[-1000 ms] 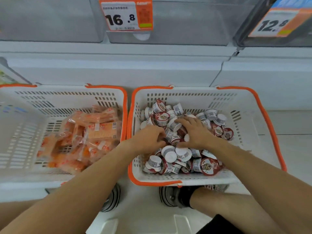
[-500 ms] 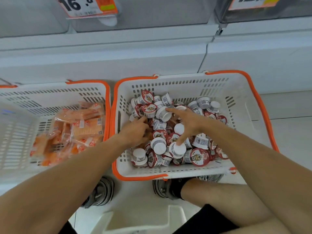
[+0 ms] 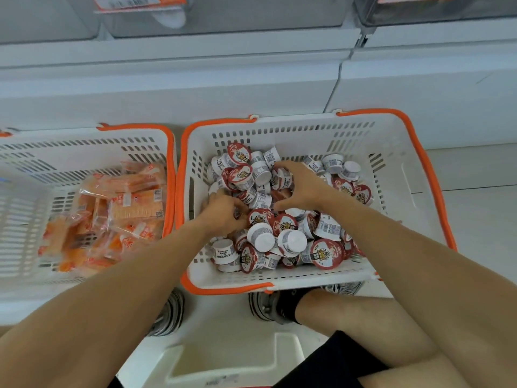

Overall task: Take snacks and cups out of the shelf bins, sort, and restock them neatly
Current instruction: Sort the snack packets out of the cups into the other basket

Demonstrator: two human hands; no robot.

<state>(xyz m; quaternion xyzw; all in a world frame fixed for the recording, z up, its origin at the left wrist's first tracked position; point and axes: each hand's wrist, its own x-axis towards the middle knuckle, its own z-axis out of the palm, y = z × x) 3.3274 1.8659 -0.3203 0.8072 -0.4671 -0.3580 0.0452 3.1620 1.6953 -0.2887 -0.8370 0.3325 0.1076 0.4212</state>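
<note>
Both hands dig into the cups [image 3: 263, 239], left hand [image 3: 223, 211] curled gripping some, right hand [image 3: 302, 186] clawed over others: light, stiff, slippery, best pinched by the sidewalls

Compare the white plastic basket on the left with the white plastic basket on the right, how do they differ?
The left white plastic basket holds flat orange snack packets; the right white plastic basket holds small round cups with red and white lids. Both hands, left hand and right hand, dig into the right basket; none touches the left one. The right basket shows whole, the left is cut off by the frame. Both have slotted walls and orange rims.
</note>
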